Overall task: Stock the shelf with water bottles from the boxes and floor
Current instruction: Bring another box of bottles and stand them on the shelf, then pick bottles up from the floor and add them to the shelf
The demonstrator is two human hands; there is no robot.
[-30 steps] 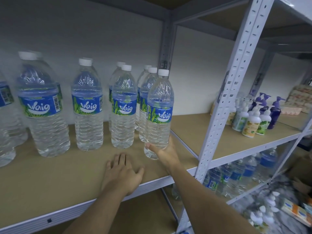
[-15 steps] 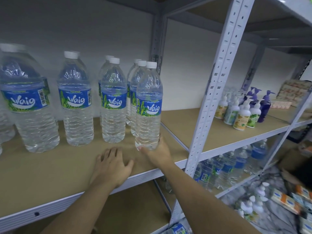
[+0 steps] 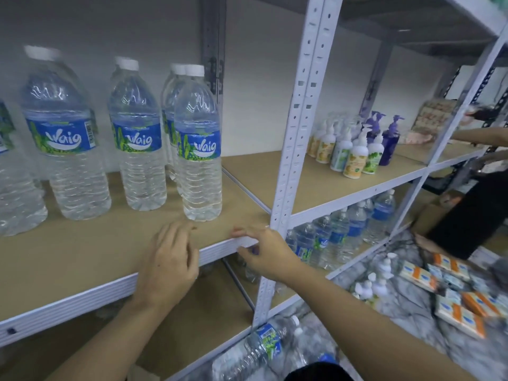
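Several clear water bottles with blue labels stand upright on the brown shelf board. The nearest bottle stands free near the shelf's front edge. My left hand lies over that front edge, fingers loosely bent, holding nothing. My right hand is at the white front rail just left of the upright post, fingers loosely curled and empty, a little below and right of the nearest bottle. More water bottles lie on the floor below.
Lotion pump bottles stand on the shelf bay to the right. Small water bottles fill the lower shelf. Flat orange-and-blue packs and white pump bottles lie on the floor. Another person's arm reaches in at far right.
My right hand has let go of the nearest bottle and drawn back to the shelf's front rail. My left hand has slid back to the edge. The view has shifted right.
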